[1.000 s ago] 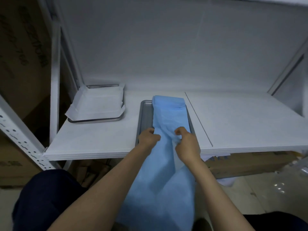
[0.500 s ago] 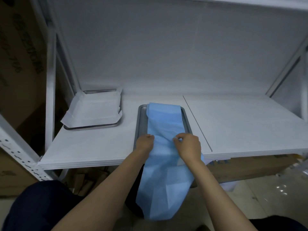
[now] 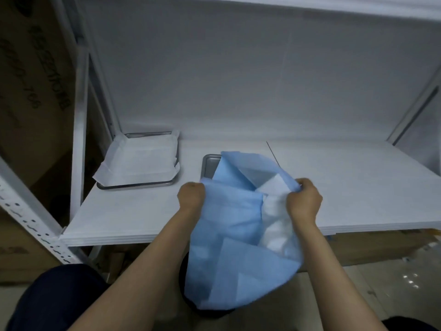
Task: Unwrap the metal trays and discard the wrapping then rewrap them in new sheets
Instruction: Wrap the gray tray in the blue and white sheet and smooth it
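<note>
Right, both hands are on the blue sheet (image 3: 229, 235). The left hand (image 3: 192, 195) has its grip clamped on the sheet's left edge, fingers curled into a fist. The right hand (image 3: 304, 201) has its grip clamped on the right edge, bunching the fabric at the fingertips. Between the 2 hands the sheet spreads open, and a white sheet (image 3: 274, 211) shows inside the fold.

The far end of the blue sheet lies over a metal tray (image 3: 210, 166) on the white shelf (image 3: 358, 187), with only the tray's far-left corner showing. The near end hangs off the shelf's front edge.

Over to the left, well apart, a 2nd metal tray (image 3: 136, 186) sits at the shelf's back corner, with white wrapping (image 3: 140, 163) lying open across it. Cardboard boxes (image 3: 35, 91) stand beyond the shelf's left upright (image 3: 80, 130).
</note>
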